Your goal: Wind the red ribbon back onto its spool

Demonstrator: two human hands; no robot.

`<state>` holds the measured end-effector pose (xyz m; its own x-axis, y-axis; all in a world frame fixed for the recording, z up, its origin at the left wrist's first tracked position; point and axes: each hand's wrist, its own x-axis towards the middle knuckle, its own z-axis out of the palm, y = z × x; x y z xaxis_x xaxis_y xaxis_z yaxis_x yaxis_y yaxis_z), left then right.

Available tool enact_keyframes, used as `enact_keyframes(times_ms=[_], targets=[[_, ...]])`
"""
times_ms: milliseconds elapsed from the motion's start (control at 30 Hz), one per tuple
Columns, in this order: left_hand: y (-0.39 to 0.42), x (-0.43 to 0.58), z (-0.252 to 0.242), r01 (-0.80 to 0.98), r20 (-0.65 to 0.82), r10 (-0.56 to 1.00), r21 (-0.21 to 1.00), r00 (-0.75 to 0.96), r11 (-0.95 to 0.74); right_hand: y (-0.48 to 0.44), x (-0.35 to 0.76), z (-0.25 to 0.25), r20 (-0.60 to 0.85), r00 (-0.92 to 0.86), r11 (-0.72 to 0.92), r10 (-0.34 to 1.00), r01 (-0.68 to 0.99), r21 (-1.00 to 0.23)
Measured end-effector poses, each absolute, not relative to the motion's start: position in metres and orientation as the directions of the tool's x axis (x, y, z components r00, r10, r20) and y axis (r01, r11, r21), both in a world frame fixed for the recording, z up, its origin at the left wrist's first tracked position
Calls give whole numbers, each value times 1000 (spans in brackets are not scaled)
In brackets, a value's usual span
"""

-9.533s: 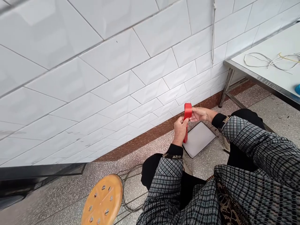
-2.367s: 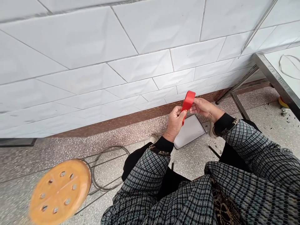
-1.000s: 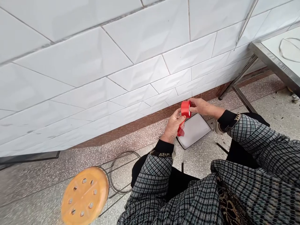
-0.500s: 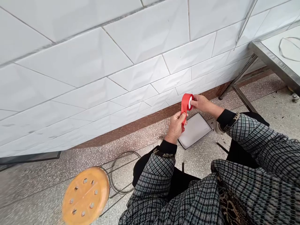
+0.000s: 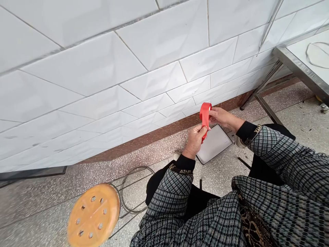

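Note:
A roll of red tape [image 5: 205, 112] is held up in front of me, over my knees. My right hand [image 5: 221, 116] grips the roll from the right side, fingers closed round it. My left hand [image 5: 195, 140] is just below, pinching the loose red strip that hangs down from the roll. Both sleeves are grey checked fabric with black cuffs. On the floor under my hands lies a flat white panel with a dark frame [image 5: 216, 145].
A white tiled wall [image 5: 128, 79] with a brown skirting runs close in front. An orange round stool [image 5: 93, 215] with a wire frame stands on the speckled floor at lower left. A metal table [image 5: 300, 65] with a wire loop on it stands at upper right.
The hands stayed together on the red tape. Over the last second the roll rose slightly and the left hand shifted its pinch along the hanging strip, closer under the roll.

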<state>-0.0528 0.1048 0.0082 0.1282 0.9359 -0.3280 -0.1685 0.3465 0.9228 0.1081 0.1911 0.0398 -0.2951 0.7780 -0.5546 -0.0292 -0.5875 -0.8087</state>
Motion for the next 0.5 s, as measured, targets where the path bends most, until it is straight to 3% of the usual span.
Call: enact_keyframes(times_ms=[300, 500], targets=[[107, -56, 10, -285, -189, 981, 939, 46, 194, 201, 115, 31, -555, -254, -553, 792, 86, -829], [106, -56, 11, -308, -170, 985, 936, 21, 168, 199, 115, 30, -579, -280, -588, 766, 58, -807]])
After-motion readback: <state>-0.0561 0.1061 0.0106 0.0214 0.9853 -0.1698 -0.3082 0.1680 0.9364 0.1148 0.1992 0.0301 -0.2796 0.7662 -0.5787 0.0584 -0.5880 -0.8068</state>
